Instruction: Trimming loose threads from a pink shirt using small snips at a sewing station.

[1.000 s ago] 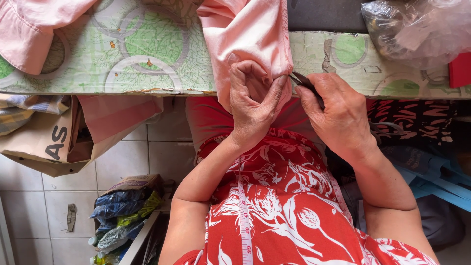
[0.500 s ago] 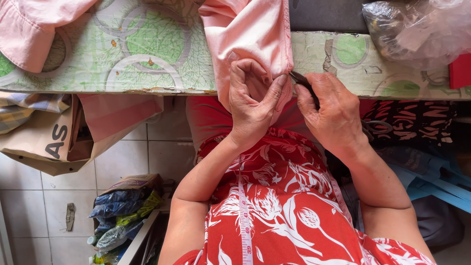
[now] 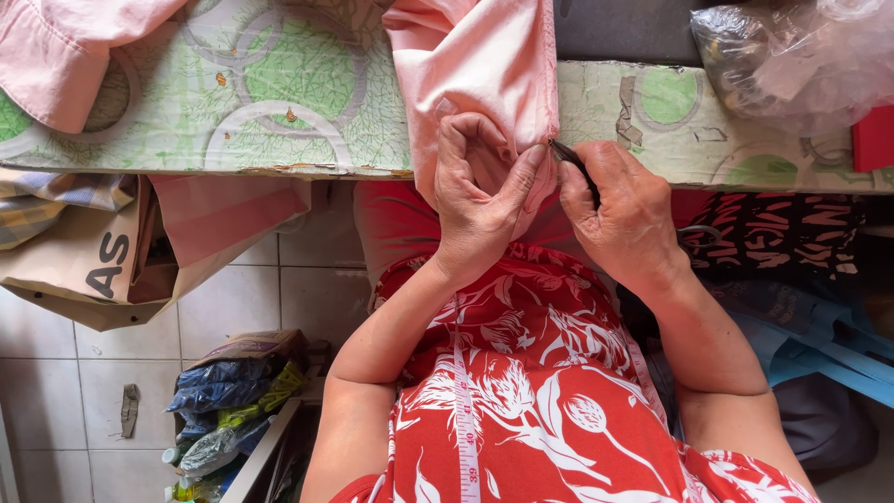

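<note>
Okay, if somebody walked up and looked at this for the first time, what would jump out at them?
Most likely the two hands at the centre: the left hand pinches a fold of pink fabric hanging over the table edge, while the right hand brings a small dark tool to the cloth's edge. Next, the red floral dress with a measuring tape below, and the green patterned table cover.

The right hand [image 3: 626,216] has crept left, bringing its dark tool [image 3: 573,166] up against the pink cloth [image 3: 484,84] edge.
</note>
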